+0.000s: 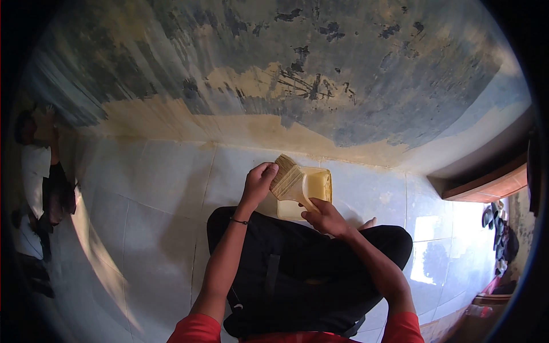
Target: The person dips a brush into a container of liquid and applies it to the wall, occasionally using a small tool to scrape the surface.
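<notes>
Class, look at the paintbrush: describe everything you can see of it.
The paintbrush is broad and flat, with tan, fibrous-looking bristles and a pale, smooth handle that widens toward them; its material is hard to tell. It is held tilted, bristles toward the upper left of the view, above a pale yellowish container. The right hand grips the handle, while the left hand pinches the bristles at their left edge. Whether the bristles are wet cannot be told.

- Brush: coarse, fibrous bristles — matt; smooth handle, material unclear
- Tub: smooth, plastic-looking walls
- Wall: matt, rough-looking, patchy paint
- Floor tiles: smooth, glossy — mirroring light at right
- Trousers: soft matt cloth
- Sleeves: matt cloth
</notes>
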Available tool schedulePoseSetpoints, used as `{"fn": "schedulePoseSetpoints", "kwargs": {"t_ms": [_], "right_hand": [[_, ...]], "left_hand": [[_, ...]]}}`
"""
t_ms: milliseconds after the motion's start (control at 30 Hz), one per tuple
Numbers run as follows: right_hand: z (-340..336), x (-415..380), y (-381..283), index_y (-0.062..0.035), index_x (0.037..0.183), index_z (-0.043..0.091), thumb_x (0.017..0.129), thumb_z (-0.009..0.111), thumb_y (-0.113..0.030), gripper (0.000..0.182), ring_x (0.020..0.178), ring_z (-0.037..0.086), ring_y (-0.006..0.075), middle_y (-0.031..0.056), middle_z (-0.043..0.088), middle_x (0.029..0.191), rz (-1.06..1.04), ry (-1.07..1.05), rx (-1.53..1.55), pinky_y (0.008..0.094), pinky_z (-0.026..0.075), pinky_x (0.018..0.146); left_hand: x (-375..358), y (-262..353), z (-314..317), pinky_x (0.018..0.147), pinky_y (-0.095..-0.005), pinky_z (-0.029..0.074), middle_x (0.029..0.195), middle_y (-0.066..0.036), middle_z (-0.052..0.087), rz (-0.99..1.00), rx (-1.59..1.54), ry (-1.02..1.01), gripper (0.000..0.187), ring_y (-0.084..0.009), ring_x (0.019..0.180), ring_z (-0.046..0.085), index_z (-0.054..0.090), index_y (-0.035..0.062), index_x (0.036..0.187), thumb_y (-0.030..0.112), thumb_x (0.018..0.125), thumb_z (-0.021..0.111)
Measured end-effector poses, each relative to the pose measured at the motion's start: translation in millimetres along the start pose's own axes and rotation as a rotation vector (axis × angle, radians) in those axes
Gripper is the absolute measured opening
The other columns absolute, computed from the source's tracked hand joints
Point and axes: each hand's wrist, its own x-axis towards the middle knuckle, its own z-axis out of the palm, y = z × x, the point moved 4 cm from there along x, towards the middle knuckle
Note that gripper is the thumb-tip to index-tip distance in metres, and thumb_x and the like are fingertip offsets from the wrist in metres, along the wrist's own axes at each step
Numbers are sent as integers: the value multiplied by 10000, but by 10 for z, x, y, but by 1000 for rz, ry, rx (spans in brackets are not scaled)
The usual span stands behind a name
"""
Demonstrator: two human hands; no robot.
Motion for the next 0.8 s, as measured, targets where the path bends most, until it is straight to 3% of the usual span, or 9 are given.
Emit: {"fn": "schedulePoseSetpoints", "kwargs": {"t_ms": [67,200,400,467,500,533,600,633,800], "right_hand": [[-3,-3,12,-36,1279,500,905,558,-235,428,593,436,83,-14,494,728,18,-18,13,252,357,518],[-8,47,68,-34,1274,502,912,545,-253,425,595,437,79,-19,492,727,-12,-16,30,247,354,514],[-198,-21,-71,-20,1133,572,923,530,-298,351,609,495,109,16,540,717,39,12,-128,269,409,558],[-369,-114,-175,-5,1030,599,926,530,-337,354,658,564,156,71,604,730,13,104,-388,316,461,616],[-459,-135,-109,3,990,610,921,538,-356,372,728,645,270,160,659,774,-79,160,-432,395,498,683],[-510,-171,-92,3,990,610,921,538,-356,372,728,645,270,160,659,774,-77,162,-429,395,498,683],[-639,-246,-97,3,989,611,909,551,-348,365,785,651,379,220,661,816,-59,325,-783,452,502,722],[-689,-257,-69,5,999,614,897,567,-340,363,820,623,436,256,649,840,-28,344,-796,482,494,751],[-744,-284,-68,14,996,613,892,565,-350,382,799,634,421,254,650,812,13,403,-800,477,497,758]], "left_hand": [[-3,2,8,736,-226,437,831,12,598,-39,-84,-35,349,-59,781,510,629,-35,1010,305,955,570],[9,-41,1,724,-227,434,820,13,603,-58,-100,-30,330,-60,769,515,636,-22,993,300,953,575],[10,-99,61,693,-246,462,835,-9,638,-107,-137,-25,337,-73,760,546,640,-27,991,304,937,597],[13,-194,117,702,-244,470,863,-21,654,-132,-139,12,329,-80,770,565,638,-29,1016,288,939,590],[66,-359,134,705,-241,477,868,-56,672,41,-27,78,295,-89,791,597,644,-25,1016,251,930,590],[45,-291,128,705,-241,477,868,-56,672,40,-27,74,295,-89,791,597,644,-25,1016,251,930,590],[-8,-74,122,772,-256,496,946,-88,681,44,296,-36,253,-121,856,630,648,-22,1036,197,940,564],[22,-141,142,742,-267,510,888,-99,684,-25,274,-106,207,-128,797,643,647,-32,1013,139,927,567],[-37,-228,294,687,-257,517,805,-78,673,4,151,-210,189,-126,726,646,643,-52,964,124,920,591]]}}
